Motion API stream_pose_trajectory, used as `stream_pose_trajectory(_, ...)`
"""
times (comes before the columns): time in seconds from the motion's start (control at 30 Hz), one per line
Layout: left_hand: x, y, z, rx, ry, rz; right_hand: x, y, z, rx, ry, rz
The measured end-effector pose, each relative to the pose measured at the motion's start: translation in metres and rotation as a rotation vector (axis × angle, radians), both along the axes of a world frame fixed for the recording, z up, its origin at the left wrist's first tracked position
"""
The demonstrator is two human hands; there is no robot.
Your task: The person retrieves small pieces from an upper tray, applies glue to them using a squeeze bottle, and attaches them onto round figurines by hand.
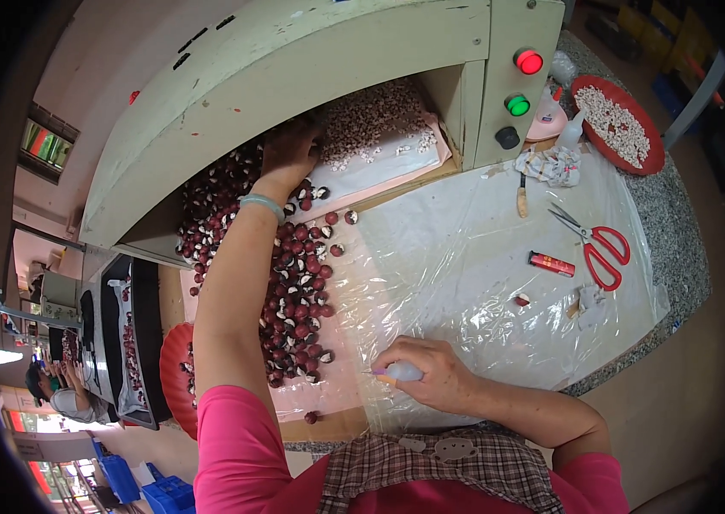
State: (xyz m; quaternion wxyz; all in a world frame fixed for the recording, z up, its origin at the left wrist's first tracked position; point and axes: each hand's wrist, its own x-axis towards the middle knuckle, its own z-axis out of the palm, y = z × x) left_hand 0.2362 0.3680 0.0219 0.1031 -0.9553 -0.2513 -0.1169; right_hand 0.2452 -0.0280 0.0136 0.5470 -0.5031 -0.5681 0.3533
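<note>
Pink sleeve (238,439) | right grip (438,377) clasping bottle (404,372) | left grip (289,156): can't tell | red dish (657,147): white pieces (615,128)

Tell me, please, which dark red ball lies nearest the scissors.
The lone ball at the lower left of the scissors; the other balls lie farther left, mostly crowded together.

The balls (298,304) are dark red and white. The scissors (586,232) are red and silver. The apron (371,471) is checked, the sleeves (234,433) pink.
</note>
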Motion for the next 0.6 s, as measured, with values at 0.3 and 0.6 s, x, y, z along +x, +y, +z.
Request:
stream_pose_trajectory(0.3,-0.035,-0.017,0.026,-0.03,0.134,-0.154,-0.002,-0.002,0.001,-0.035,-0.006,0.037)
stream_pose_trajectory(0.6,-0.061,-0.057,0.063,-0.166,0.399,-0.044,-0.004,-0.003,-0.002,-0.034,-0.02,0.063)
